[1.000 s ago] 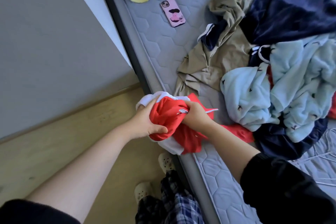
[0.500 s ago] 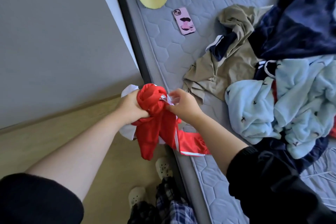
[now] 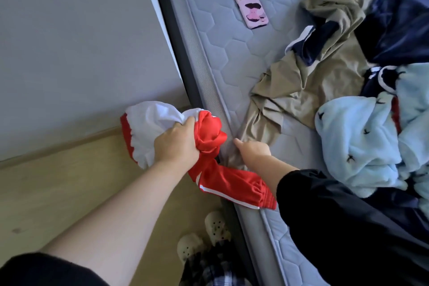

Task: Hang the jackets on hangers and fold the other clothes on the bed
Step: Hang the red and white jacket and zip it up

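Left hand is closed in a full fist around the bunched red jacket, held clear of the bed edge, probably to turn it right side out: white mesh lining balloons beyond the knuckles. Right hand sits just beside it, loosely curled, empty as far as visible. One slick, white-striped sleeve trails below both wrists onto the quilted mattress. Beyond the right hand lie crumpled tan fabric and fleecy light-blue clothing.

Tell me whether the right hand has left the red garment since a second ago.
Yes. The right hand let go and shifted right onto the mattress edge; the left hand grips the red garment.
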Motion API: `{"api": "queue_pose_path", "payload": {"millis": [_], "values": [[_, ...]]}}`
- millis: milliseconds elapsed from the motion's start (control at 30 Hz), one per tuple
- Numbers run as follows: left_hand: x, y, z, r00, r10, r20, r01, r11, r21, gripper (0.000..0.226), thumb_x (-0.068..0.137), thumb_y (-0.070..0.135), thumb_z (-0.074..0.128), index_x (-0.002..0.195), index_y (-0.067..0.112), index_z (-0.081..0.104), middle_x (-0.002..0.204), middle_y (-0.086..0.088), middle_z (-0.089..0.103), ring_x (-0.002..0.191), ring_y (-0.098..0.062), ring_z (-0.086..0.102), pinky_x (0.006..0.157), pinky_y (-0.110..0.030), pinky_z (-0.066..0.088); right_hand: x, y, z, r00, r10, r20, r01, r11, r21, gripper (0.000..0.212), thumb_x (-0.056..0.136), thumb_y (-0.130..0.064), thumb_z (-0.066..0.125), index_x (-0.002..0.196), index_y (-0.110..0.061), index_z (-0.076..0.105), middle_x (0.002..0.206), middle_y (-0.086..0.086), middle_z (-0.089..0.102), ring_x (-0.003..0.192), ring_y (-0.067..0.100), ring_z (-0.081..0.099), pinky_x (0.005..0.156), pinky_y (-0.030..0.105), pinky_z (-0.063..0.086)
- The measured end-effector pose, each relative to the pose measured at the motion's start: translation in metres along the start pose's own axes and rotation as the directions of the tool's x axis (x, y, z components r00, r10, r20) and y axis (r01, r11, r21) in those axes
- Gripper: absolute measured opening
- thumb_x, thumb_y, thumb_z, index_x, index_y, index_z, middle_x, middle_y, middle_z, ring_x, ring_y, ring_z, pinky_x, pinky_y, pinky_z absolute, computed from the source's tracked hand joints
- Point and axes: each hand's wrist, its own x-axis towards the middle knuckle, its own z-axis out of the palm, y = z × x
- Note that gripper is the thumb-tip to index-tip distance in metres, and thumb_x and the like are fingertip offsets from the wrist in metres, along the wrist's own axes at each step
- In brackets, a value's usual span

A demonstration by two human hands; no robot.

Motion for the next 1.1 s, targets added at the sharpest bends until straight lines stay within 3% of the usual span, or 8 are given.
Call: {"api": "queue_pose_path", "payload": {"millis": [167, 367, 433, 533, 833, 967, 1033, 1100], "values": [[-0.003, 0.011, 0.004, 1.0, 0.0, 0.016, 0.002, 0.992, -0.125, 0.024, 0.078, 0.021, 0.055, 0.099, 0.021, 0.043, 0.083, -0.005, 0.059, 0.075, -0.034, 0.063, 0.054, -0.035, 0.039, -0.005, 0.015, -0.025, 0.948, 0.305, -0.096, -0.243, 0.883, 0.402, 0.024, 0.087, -0.007, 0.048, 0.107, -0.006, 0.061, 0.112, 0.016, 0.063, 0.105, 0.035, 0.06, 0.08, 0.035, 0.049], [0.024, 0.045, -0.028, 1.0, -0.007, -0.008, 0.005, 0.981, -0.193, 0.026, 0.077, 0.014, 0.052, 0.102, 0.018, 0.045, 0.086, -0.007, 0.062, 0.077, -0.035, 0.064, 0.056, -0.035, 0.042, -0.001, 0.122, -0.199, 0.521, 0.713, -0.469, 0.002, 0.548, 0.836, 0.022, 0.091, -0.02, 0.048, 0.109, -0.008, 0.055, 0.115, 0.019, 0.062, 0.108, 0.035, 0.057, 0.086, 0.032, 0.041], [0.031, 0.057, -0.038, 1.0, -0.005, -0.002, 0.004, 0.978, -0.21, 0.029, 0.076, 0.015, 0.054, 0.103, 0.018, 0.045, 0.088, -0.008, 0.062, 0.079, -0.036, 0.064, 0.059, -0.037, 0.046, -0.005, 0.142, -0.223, 0.574, 0.66, -0.485, 0.038, 0.57, 0.821, 0.058, 0.091, -0.016, 0.049, 0.145, -0.01, 0.029, 0.144, 0.012, 0.044, 0.127, 0.026, 0.047, 0.101, 0.03, 0.038], [0.033, 0.078, -0.042, 0.999, 0.038, 0.02, -0.033, 0.98, -0.199, 0.03, 0.078, 0.021, 0.055, 0.105, 0.02, 0.043, 0.095, -0.009, 0.061, 0.084, -0.037, 0.063, 0.06, -0.036, 0.04, -0.016, 0.155, -0.195, 0.671, 0.629, -0.392, -0.109, 0.607, 0.787, 0.085, 0.09, -0.016, 0.054, 0.153, -0.017, -0.002, 0.16, 0.005, 0.012, 0.142, 0.025, 0.028, 0.11, 0.036, 0.031], [0.046, 0.114, -0.023, 0.993, 0.121, 0.009, -0.116, 0.966, -0.231, 0.051, 0.08, 0.028, 0.061, 0.127, 0.022, 0.041, 0.104, -0.008, 0.061, 0.093, -0.035, 0.062, 0.066, -0.037, 0.043, -0.032, 0.11, -0.046, 0.94, 0.301, -0.158, -0.115, 0.72, 0.685, 0.089, 0.08, -0.013, 0.061, 0.153, -0.016, 0.01, 0.16, 0.01, 0.013, 0.147, 0.026, 0.013, 0.117, 0.041, 0.021], [0.067, 0.111, -0.005, 0.996, 0.08, -0.032, -0.086, 0.945, -0.315, 0.056, 0.079, 0.024, 0.061, 0.13, 0.022, 0.04, 0.105, -0.008, 0.061, 0.092, -0.034, 0.063, 0.065, -0.034, 0.041, -0.001, 0.091, -0.049, 0.941, 0.244, -0.233, -0.042, 0.771, 0.636, 0.089, 0.084, -0.024, 0.065, 0.154, -0.017, 0.009, 0.159, 0.01, 0.014, 0.146, 0.027, 0.014, 0.117, 0.043, 0.02], [0.078, 0.108, 0.004, 0.999, 0.002, -0.042, -0.019, 0.92, -0.392, 0.052, 0.077, 0.021, 0.061, 0.125, 0.023, 0.042, 0.1, -0.006, 0.062, 0.089, -0.033, 0.063, 0.065, -0.033, 0.042, 0.016, 0.082, -0.07, 0.925, 0.267, -0.272, 0.04, 0.641, 0.766, 0.077, 0.085, -0.009, 0.06, 0.151, -0.015, 0.021, 0.149, 0.011, 0.032, 0.129, 0.024, 0.041, 0.107, 0.04, 0.036], [0.094, 0.098, 0.006, 0.999, -0.049, -0.022, 0.033, 0.875, -0.483, 0.046, 0.074, 0.02, 0.064, 0.117, 0.024, 0.047, 0.093, 0.0, 0.059, 0.089, -0.031, 0.063, 0.067, -0.031, 0.043, 0.024, 0.078, -0.094, 0.989, 0.094, -0.116, 0.089, 0.258, 0.962, 0.06, 0.084, 0.011, 0.042, 0.138, -0.015, 0.043, 0.122, 0.01, 0.052, 0.097, 0.019, 0.057, 0.084, 0.039, 0.052]]}}
